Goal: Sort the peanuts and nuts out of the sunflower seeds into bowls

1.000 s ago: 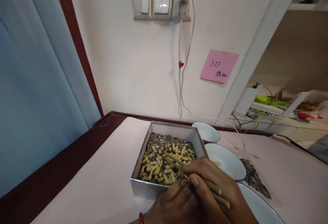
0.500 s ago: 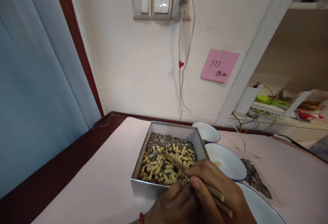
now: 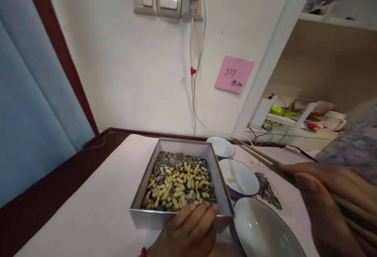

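A rectangular metal box (image 3: 138, 200) stands on the table, filled with peanuts (image 3: 179, 182) in their shells and striped sunflower seeds (image 3: 169, 159). A few dark round pieces show at its near inner edge. My left hand (image 3: 191, 229) curls its fingers over the box's near rim. On the right, my right hand (image 3: 321, 186) grips a pair of wooden chopsticks (image 3: 265, 159), raised above the bowls, tips pointing toward the wall. Whether the tips pinch anything is too small to tell. The middle bowl (image 3: 246, 172) holds one pale peanut (image 3: 232, 180).
Right of the box are also a small bowl (image 3: 222, 144) and a large bowl (image 3: 265, 217). Beside them lies a pile of sunflower seeds (image 3: 268, 192). A white cable (image 3: 212, 128) runs down the wall to the table. Patterned clothing of a person (image 3: 350, 143) shows at right.
My right hand has lifted the chopsticks out of the peanuts and swung them right, over the bowls. My left hand stays at the box's near side. The view has shifted right.
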Tool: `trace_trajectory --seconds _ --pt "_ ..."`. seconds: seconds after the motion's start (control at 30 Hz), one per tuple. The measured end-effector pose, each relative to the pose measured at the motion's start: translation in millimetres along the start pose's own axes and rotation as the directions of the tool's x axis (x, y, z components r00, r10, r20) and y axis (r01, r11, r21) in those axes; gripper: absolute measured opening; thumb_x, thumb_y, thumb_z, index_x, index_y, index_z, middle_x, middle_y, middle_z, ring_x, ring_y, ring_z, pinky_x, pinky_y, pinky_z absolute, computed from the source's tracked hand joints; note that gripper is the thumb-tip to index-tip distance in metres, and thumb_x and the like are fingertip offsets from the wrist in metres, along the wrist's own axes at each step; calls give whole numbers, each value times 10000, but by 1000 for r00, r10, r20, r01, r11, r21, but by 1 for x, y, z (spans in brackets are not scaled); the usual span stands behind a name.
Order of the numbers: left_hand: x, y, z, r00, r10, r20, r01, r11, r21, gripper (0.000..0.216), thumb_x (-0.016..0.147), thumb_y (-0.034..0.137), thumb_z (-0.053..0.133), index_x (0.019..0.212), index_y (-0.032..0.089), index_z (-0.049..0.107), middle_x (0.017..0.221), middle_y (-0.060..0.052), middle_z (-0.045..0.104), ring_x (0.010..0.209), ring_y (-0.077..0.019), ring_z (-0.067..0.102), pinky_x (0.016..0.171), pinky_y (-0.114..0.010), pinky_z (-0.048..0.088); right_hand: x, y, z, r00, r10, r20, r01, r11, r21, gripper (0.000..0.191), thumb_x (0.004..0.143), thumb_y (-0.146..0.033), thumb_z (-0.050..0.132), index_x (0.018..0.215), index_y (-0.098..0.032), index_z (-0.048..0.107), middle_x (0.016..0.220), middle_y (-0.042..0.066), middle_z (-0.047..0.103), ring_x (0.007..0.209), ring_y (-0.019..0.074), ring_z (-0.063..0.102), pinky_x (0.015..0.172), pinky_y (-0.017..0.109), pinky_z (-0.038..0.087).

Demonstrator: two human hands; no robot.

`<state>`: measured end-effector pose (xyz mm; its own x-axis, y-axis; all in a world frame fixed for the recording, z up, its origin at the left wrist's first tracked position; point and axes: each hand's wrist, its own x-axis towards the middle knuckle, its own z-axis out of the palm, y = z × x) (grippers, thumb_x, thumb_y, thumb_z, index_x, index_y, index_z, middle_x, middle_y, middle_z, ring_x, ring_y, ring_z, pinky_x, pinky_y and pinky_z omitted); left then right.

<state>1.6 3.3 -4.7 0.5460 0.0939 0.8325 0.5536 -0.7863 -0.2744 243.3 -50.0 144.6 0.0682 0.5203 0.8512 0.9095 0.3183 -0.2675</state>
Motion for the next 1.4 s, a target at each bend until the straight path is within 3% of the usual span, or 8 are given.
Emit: trace_trajectory --seconds 0.23,0.33,0.43,0.57,0.73,0.9,1.23,1.4 --pt "2 -4 -5 997 33 69 -32 999 -17 174 1012 204 603 950 248 760 1339 0 673 1266 -140 557 1296 -357 137 16 16 -14 985 37 170 15 956 -294 387 1019 -548 471 860 -272 691 837 7 758 617 167 709 495 288 488" --pt "4 -5 -5 997 41 66 -40 999 -18 182 1014 208 596 955 252 763 1344 2 672 1271 -137 557 1295 -349 145 16 4 -8 992 56 115 -36 985 -171 316 1020 -511 499 928 -282 696 896 -6 740 713 141 713 592 259 526" --pt "5 -3 -5 999 7 40 -7 1000 -5 182 1006 207 615 915 261 763 1323 22 687 1248 -121 570 1293 -331 157 11 -15 3 992 80 100 -88 993 81 181 1029 -386 541 1022 -308 704 1014 -16 746 907 119 720 720 190 550" --pt "-1 3 -2 999 -20 50 19 1000 14 146 996 237 646 963 299 775 1341 53 696 1249 -106 582 1274 -306 204 0 -40 26 970 -49 237 -44 928 370 172 1038 -301 543 1126 -344 685 1085 -42 763 1027 99 730 829 121 569" --pt "-16 7 8 995 -10 101 -1 995 101 185 1008 351 630 1122 289 762 1276 -7 743 1166 -160 676 1068 -281 491 -15 -56 54 904 -207 374 -77 782 619 173 1018 -235 571 1148 -316 650 1037 -37 743 972 77 729 843 114 579" --pt "-13 3 9 980 53 193 -64 997 53 227 1015 296 580 1157 332 754 1209 3 766 1092 -173 727 933 -258 592 -27 -59 71 846 -288 450 -118 721 683 211 1014 -209 566 1169 -326 648 1011 -39 732 952 69 719 858 119 570" --pt "-21 4 10 976 66 208 -70 997 11 109 1010 280 631 1037 210 710 1080 -66 766 1038 -163 700 1019 -273 537 -40 -57 89 848 -290 443 -98 736 670 224 1012 -194 561 1188 -321 619 1031 -27 719 972 74 726 872 129 574" --pt "-27 4 21 972 94 217 -90 996 -29 119 1013 250 606 1033 260 723 1081 -11 774 1004 -147 707 960 -244 559 -41 -60 91 848 -294 441 -105 722 684 218 1009 -171 555 1167 -306 618 1013 -19 708 962 77 719 860 138 570"
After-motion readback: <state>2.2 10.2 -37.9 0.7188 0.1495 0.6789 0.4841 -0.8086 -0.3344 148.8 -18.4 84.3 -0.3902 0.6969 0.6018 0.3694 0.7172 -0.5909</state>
